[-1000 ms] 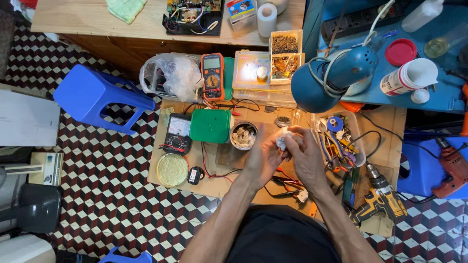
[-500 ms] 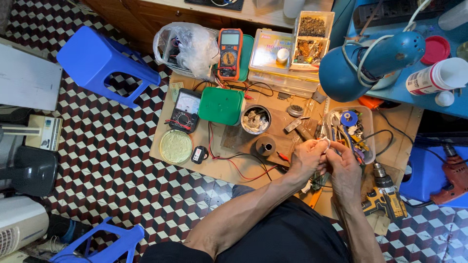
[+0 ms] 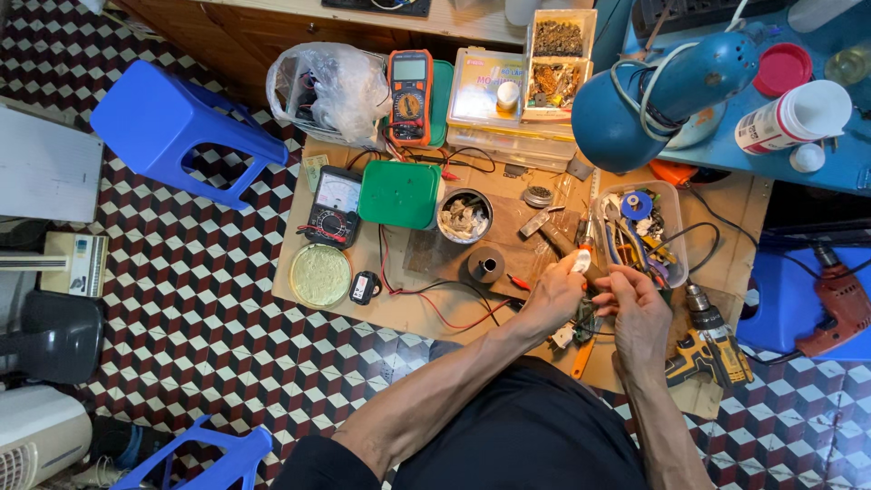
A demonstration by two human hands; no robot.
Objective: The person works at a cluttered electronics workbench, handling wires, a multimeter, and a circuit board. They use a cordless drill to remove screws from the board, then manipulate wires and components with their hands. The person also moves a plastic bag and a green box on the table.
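Wooden board [image 3: 426,313]: small white part [image 3: 581,261] pinched in left hand [image 3: 555,295] fingers [image 3: 573,269], right hand [image 3: 638,313] beside.

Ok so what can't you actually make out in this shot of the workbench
Head view only:
- The small white part at the left hand is too small and finger-covered to identify.
- The right hand hides whatever lies beneath it.
- The crumpled clear plastic bag obscures its contents.
- The red power drill is cut off by the right edge.
- The blue desk lamp covers the board behind it.
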